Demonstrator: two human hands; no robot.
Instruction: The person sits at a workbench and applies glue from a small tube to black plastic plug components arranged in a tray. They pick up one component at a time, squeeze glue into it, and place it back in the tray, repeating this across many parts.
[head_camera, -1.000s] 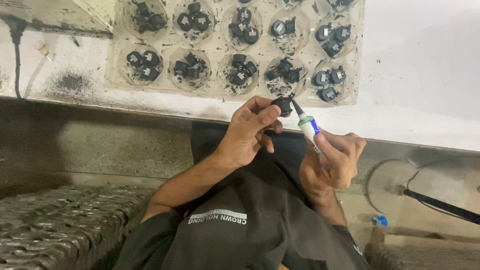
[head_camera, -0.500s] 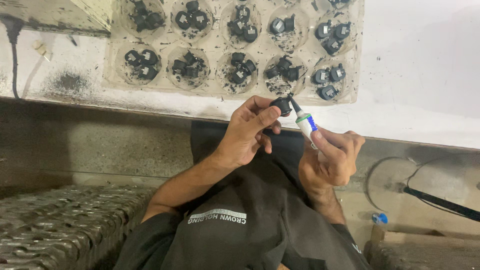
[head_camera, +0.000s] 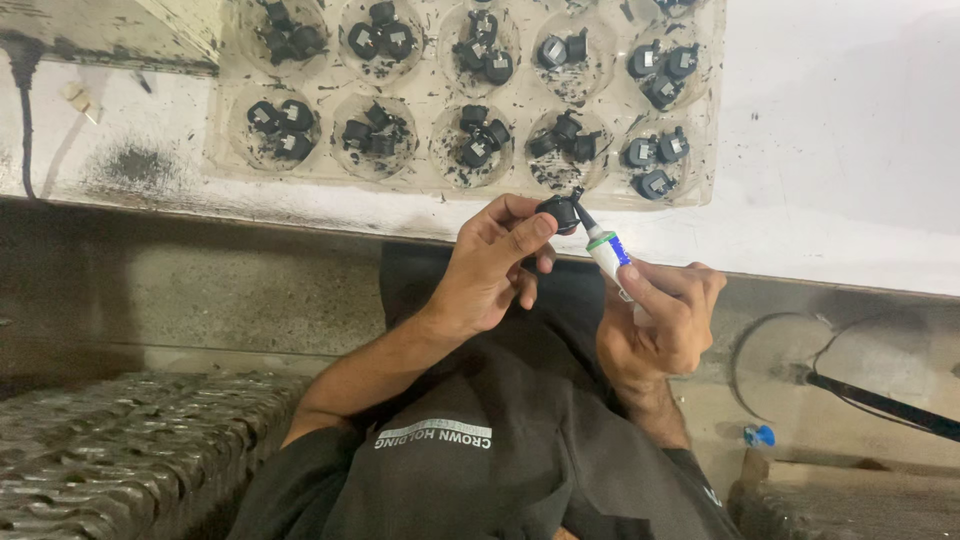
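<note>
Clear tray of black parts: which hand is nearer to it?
Left. The left hand, pinching a small black part, sits just below the clear tray's front edge. The right hand, holding a small tube, is lower and farther off.

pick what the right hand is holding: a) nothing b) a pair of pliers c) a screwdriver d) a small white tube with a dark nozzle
d: the right hand grips a small white tube, its dark nozzle tip set against the black part pinched in the left hand.

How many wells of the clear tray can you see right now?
10 in the clear tray: five in the near row, five in the far row, clipped by the picture's top edge. More may be hidden.
</note>
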